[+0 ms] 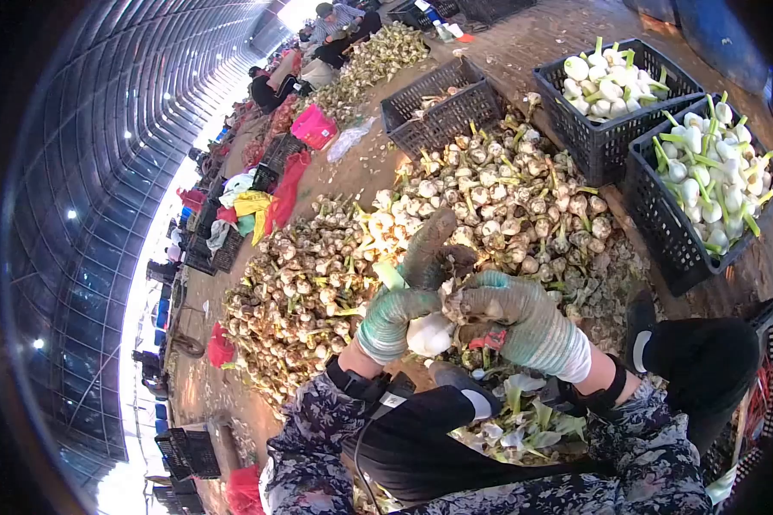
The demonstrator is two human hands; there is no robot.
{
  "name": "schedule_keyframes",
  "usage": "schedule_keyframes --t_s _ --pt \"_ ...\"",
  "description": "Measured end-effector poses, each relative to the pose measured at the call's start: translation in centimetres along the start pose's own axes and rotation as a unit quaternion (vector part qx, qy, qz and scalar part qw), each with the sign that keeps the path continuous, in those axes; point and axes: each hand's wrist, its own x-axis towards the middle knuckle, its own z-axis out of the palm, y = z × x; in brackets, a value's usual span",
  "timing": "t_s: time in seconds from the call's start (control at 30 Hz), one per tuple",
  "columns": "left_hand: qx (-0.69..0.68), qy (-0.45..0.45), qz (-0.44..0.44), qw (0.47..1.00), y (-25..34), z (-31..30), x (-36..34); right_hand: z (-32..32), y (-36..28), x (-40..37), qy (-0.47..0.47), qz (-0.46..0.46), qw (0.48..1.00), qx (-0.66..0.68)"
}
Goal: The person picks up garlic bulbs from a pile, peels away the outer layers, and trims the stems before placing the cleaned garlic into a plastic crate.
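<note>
My left hand [408, 296], in a soiled white-and-green glove, is closed round a garlic bulb [429, 335]. The bulb's white, peeled-looking side shows below the fingers, and a cut pale-green stem [390, 275] sticks out above them. My right hand [511, 313], gloved the same way, is closed, with its fingertips against the left fingers and the bulb. A small red item [489, 340] shows beneath the right fingers; its kind is hidden. Just beyond both hands lies a large heap of unpeeled garlic [489, 193]. Stripped leaves and skins [524, 421] lie below, between my legs.
Two black crates of clean white garlic, a farther one [605, 142] and a nearer one [661, 236], stand at the right. Another black crate [442, 107] sits behind the heap. A pink bucket [314, 127] and co-workers [339, 30] are farther back.
</note>
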Motion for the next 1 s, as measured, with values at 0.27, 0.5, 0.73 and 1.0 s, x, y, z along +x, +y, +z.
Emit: schedule_keyframes --t_s 0.27,0.5,0.73,1.0 --pt "-0.148 0.150 0.104 0.972 -0.2 -0.3 0.3 1.5 -2.1 -0.5 -0.268 0.130 0.932 -0.207" --pt "-0.112 0.033 0.083 0.990 -1.9 -2.3 -0.4 0.6 0.4 -1.7 -0.021 0.280 0.956 0.081" --pt "-0.088 0.084 -0.007 0.992 -2.7 -2.2 0.0 -0.1 -0.8 -0.7 0.065 0.032 0.997 -0.013" --pt "-0.131 0.074 0.099 0.984 -2.5 -3.1 0.3 1.9 0.8 -3.5 -0.148 -0.021 0.966 -0.211"
